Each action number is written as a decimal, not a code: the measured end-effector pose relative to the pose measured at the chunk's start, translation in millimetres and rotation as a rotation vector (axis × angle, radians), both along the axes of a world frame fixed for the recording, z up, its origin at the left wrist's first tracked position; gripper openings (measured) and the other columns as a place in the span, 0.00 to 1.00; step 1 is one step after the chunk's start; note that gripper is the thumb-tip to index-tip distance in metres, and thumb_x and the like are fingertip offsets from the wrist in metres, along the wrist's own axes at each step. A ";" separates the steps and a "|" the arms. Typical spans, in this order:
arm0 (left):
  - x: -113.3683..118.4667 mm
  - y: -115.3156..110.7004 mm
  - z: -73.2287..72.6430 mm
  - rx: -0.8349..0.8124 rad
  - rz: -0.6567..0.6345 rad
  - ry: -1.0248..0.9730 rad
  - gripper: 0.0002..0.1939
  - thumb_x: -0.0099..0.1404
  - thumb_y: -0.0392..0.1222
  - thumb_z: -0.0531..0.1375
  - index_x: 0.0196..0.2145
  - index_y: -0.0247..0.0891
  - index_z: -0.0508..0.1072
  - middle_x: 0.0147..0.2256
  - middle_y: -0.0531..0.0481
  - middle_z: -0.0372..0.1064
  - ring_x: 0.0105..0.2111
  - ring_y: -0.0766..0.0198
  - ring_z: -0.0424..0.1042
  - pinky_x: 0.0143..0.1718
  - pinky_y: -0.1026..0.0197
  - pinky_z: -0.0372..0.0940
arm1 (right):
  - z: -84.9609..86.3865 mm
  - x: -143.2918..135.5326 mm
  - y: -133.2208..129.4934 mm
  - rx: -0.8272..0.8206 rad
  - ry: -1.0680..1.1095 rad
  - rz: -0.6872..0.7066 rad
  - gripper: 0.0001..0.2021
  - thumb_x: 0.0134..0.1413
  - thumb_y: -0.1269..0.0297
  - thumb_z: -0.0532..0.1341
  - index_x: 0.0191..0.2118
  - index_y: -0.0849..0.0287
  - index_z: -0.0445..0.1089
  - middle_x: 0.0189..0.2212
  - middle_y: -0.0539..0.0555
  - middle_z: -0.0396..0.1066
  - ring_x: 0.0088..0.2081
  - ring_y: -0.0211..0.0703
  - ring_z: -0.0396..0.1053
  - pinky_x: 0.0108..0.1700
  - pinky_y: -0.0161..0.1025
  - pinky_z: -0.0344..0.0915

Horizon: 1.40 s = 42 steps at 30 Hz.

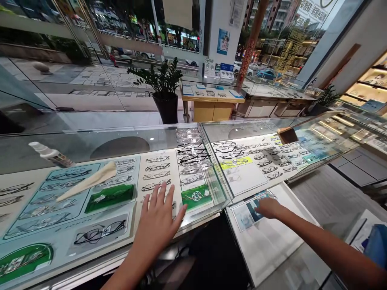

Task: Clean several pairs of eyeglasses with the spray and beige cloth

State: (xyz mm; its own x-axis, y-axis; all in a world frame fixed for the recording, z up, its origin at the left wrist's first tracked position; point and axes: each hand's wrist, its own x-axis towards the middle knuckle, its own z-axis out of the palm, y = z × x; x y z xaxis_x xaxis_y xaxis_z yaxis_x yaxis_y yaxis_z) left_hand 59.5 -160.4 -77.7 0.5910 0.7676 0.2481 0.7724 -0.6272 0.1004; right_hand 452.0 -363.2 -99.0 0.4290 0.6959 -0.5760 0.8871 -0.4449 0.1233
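My left hand (pixel 159 215) lies palm down on the glass top of the display counter (pixel 166 139), its fingers spread, above rows of eyeglasses (pixel 157 167). My right hand (pixel 268 208) reaches into a pulled-out white drawer (pixel 269 249). Its fingers are curled closed over printed cards (pixel 246 217) at the drawer's inner end. What they grip, if anything, is hidden. To the left, on the glass, rest a white spray bottle (pixel 50 155) and a cream cloth (pixel 90 180).
More eyeglasses (pixel 266 157) fill the right-hand case. A brown box-like object (pixel 288 135) sits on its glass. Beyond the counter stand a potted plant (pixel 165 96) and a wooden display table (pixel 213 106). Part of a person's blue clothing (pixel 376 245) appears at the right edge.
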 end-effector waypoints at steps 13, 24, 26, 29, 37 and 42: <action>5.4 -6.0 5.8 -0.047 0.011 -0.014 0.43 0.77 0.65 0.48 0.74 0.29 0.63 0.76 0.32 0.52 0.77 0.36 0.50 0.76 0.33 0.50 | 167.5 -13.0 95.4 0.682 -0.147 0.210 0.35 0.70 0.30 0.48 0.34 0.55 0.77 0.32 0.58 0.77 0.37 0.52 0.71 0.38 0.44 0.57; 7.2 -6.4 11.6 -0.095 0.018 -0.081 0.41 0.76 0.65 0.51 0.73 0.32 0.66 0.76 0.34 0.54 0.77 0.37 0.51 0.76 0.33 0.51 | 98.5 19.3 246.6 0.495 -0.220 0.407 0.43 0.74 0.34 0.39 0.61 0.59 0.80 0.71 0.62 0.68 0.70 0.67 0.59 0.69 0.61 0.55; 7.7 -5.9 11.7 -0.097 0.017 -0.095 0.41 0.75 0.65 0.52 0.72 0.32 0.67 0.76 0.33 0.54 0.77 0.37 0.51 0.76 0.32 0.51 | 93.2 19.8 251.6 0.489 -0.230 0.401 0.43 0.74 0.34 0.39 0.58 0.60 0.82 0.70 0.63 0.69 0.69 0.67 0.59 0.69 0.61 0.54; 7.8 -6.0 12.2 -0.095 0.022 -0.096 0.40 0.76 0.64 0.52 0.72 0.31 0.67 0.75 0.32 0.54 0.77 0.36 0.52 0.76 0.32 0.50 | 90.1 18.5 254.2 0.500 -0.246 0.384 0.43 0.75 0.36 0.38 0.56 0.62 0.83 0.69 0.64 0.70 0.69 0.67 0.59 0.69 0.61 0.54; 7.5 -7.7 11.6 -0.074 0.008 -0.097 0.41 0.76 0.64 0.50 0.73 0.31 0.66 0.75 0.31 0.54 0.77 0.37 0.52 0.76 0.34 0.50 | 124.1 7.2 211.0 0.638 -0.306 0.376 0.44 0.75 0.37 0.34 0.78 0.65 0.58 0.81 0.59 0.45 0.80 0.68 0.39 0.78 0.63 0.41; 7.6 -8.7 10.5 -0.072 0.007 -0.070 0.42 0.77 0.65 0.48 0.74 0.31 0.64 0.76 0.31 0.52 0.78 0.37 0.50 0.76 0.34 0.48 | 162.7 -13.8 113.3 0.726 -0.252 0.426 0.45 0.74 0.34 0.37 0.81 0.63 0.49 0.83 0.56 0.34 0.82 0.67 0.30 0.80 0.66 0.37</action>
